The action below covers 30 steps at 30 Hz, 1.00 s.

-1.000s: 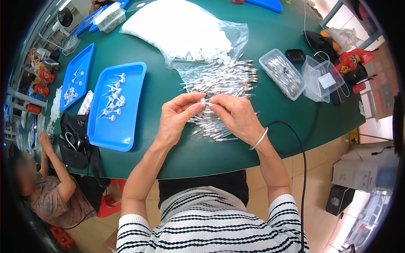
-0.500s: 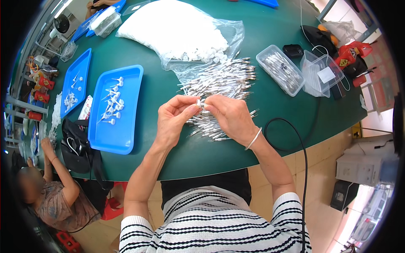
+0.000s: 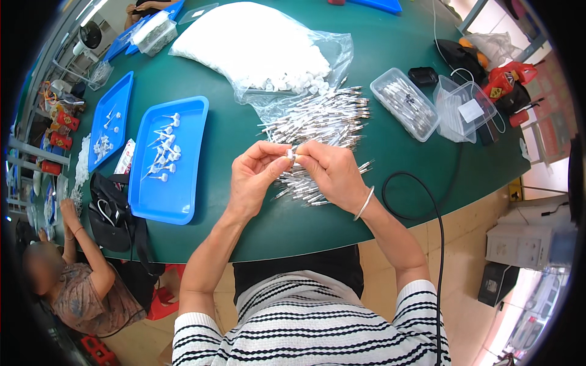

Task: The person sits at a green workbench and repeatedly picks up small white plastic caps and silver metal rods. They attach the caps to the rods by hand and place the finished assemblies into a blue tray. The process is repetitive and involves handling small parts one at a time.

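Over the near part of a pile of thin silvery rods (image 3: 326,116), my two hands meet fingertip to fingertip. My left hand (image 3: 251,177) pinches a small white plastic cap (image 3: 290,154) between thumb and forefinger. Pressed close against that cap are the thumb and forefinger of my right hand (image 3: 334,178); what they pinch is mostly hidden. Beyond the rods, a clear plastic bag (image 3: 339,46) lies spilled open with a large heap of white caps (image 3: 244,43). To the left, a blue tray (image 3: 162,204) holds several white caps with thin rods sticking out.
A second blue tray (image 3: 122,82) lies farther left, beside a black bag (image 3: 113,207). Right of the rods are a clear box of rods (image 3: 406,104) and empty clear containers (image 3: 464,107). A black cable (image 3: 427,195) crosses the table edge. Another person (image 3: 91,280) sits at left.
My right fingertips have moved slightly left, closer against the white cap, and the gap between the two hands has narrowed. The trays and piles look unchanged.
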Each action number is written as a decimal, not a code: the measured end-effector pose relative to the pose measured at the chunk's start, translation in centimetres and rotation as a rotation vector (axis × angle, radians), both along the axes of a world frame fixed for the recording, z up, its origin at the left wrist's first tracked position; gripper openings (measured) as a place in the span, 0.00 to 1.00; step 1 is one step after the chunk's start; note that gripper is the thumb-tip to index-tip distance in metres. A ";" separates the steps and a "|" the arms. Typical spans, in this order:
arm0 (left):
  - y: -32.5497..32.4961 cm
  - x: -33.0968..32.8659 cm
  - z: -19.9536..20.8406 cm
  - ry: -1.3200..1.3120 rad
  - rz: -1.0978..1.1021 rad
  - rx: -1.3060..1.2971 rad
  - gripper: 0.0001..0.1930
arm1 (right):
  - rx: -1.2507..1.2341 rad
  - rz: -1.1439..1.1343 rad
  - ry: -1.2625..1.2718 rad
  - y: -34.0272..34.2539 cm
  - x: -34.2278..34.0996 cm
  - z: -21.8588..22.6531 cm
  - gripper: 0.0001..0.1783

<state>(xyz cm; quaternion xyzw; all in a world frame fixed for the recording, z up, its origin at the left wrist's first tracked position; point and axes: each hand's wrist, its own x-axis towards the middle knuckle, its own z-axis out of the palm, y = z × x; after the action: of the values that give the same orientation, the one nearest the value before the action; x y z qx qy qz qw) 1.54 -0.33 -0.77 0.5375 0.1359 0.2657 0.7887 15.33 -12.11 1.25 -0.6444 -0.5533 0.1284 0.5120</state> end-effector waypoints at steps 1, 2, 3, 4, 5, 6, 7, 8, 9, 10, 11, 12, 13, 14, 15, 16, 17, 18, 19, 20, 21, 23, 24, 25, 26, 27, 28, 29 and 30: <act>0.0 0.0 -0.1 -0.004 0.006 0.003 0.10 | 0.043 -0.023 -0.044 0.1 -0.2 -0.2 0.07; 0.0 0.0 -0.2 -0.008 0.013 0.006 0.10 | 0.045 -0.038 -0.089 0.1 -0.3 -0.3 0.06; -0.1 0.0 -0.2 -0.011 0.020 0.010 0.10 | 0.048 -0.052 -0.134 0.1 -0.3 -0.4 0.06; -0.1 0.1 -0.1 -0.013 0.026 0.013 0.10 | 0.052 -0.066 -0.183 0.1 -0.4 -0.4 0.05; -0.2 0.1 0.1 -0.015 0.032 0.016 0.10 | 0.044 -0.047 -0.080 0.1 -0.4 -0.4 0.05; -0.2 0.1 0.4 -0.017 0.039 0.019 0.10 | 0.034 -0.028 0.023 0.1 -0.5 -0.5 0.05; -0.4 0.2 0.7 -0.023 0.059 0.058 0.11 | 0.020 -0.010 0.122 0.1 -0.4 -0.6 0.05; -0.7 0.2 1.3 -0.029 0.079 0.096 0.11 | -0.024 0.043 0.246 0.1 0.0 -0.7 0.06; -0.8 0.2 1.6 -0.034 0.099 0.135 0.11 | -0.011 0.061 0.293 0.2 0.1 -0.7 0.06; -0.9 0.1 1.7 -0.030 0.082 0.126 0.11 | 0.000 0.081 0.341 0.1 0.0 -0.8 0.06; -0.9 0.0 1.7 -0.049 0.083 0.180 0.11 | 0.011 0.101 0.390 0.0 -0.1 -0.7 0.06; -0.8 0.0 1.6 -0.069 0.084 0.234 0.11 | 0.018 0.108 0.382 0.0 -0.2 -0.5 0.07; -0.7 -0.1 1.5 -0.085 0.082 0.288 0.10 | 0.030 0.119 0.401 0.0 -0.3 -0.6 0.06; -0.9 0.0 1.6 -0.092 0.109 0.323 0.10 | 0.042 0.131 0.420 0.0 -0.4 -0.8 0.06; -0.8 -0.1 1.6 -0.094 0.110 0.344 0.10 | 0.053 0.142 0.439 0.0 -0.5 -0.9 0.06; -0.8 -0.2 1.6 -0.095 0.112 0.365 0.10 | 0.046 0.148 0.434 0.0 -0.5 -0.9 0.07; -0.7 -0.2 1.6 -0.096 0.113 0.385 0.10 | 0.048 0.151 0.447 0.0 -0.5 -1.0 0.07; -0.7 -0.2 1.6 -0.091 0.119 0.401 0.10 | 0.051 0.153 0.459 0.0 -0.5 -1.2 0.07; -0.7 -0.2 1.5 -0.085 0.123 0.418 0.10 | 0.054 0.155 0.474 0.0 -0.6 -1.4 0.07; -0.7 -0.2 1.5 -0.078 0.128 0.435 0.10 | 0.042 0.169 0.535 0.1 -0.6 -1.3 0.07; -0.7 -0.3 1.5 -0.067 0.133 0.424 0.10 | 0.030 0.182 0.596 0.2 -0.6 -1.2 0.07; -0.6 -0.3 1.6 -0.046 0.137 0.403 0.10 | 0.033 0.201 0.665 0.4 -0.4 -1.3 0.07; -0.6 -0.3 1.8 -0.045 0.140 0.327 0.10 | 0.047 0.208 0.673 0.5 -0.1 -1.7 0.07; -0.7 -0.5 2.1 -0.042 0.145 0.252 0.10 | 0.060 0.219 0.682 0.6 0.0 -2.0 0.07; -0.7 -0.6 2.3 -0.039 0.150 0.176 0.10 | 0.068 0.209 0.675 0.6 0.2 -2.0 0.07; -0.5 -0.7 2.1 -0.039 0.145 0.154 0.10 | 0.076 0.200 0.668 0.5 0.4 -2.0 0.06; -0.2 -0.9 1.6 -0.034 0.140 0.134 0.10 | 0.086 0.192 0.664 0.5 0.5 -2.0 0.06; 0.0 -1.0 1.4 -0.029 0.135 0.113 0.10 | 0.083 0.191 0.680 0.6 0.4 -2.0 0.06; -0.1 -1.0 1.4 -0.025 0.123 0.128 0.10 | 0.080 0.191 0.695 0.6 0.4 -1.8 0.06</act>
<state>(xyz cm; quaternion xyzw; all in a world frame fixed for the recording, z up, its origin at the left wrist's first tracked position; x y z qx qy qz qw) 0.56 -0.48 0.65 0.5741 0.1415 0.3286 0.7365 15.70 -11.48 -0.57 -0.4873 -0.4084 0.3651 0.6801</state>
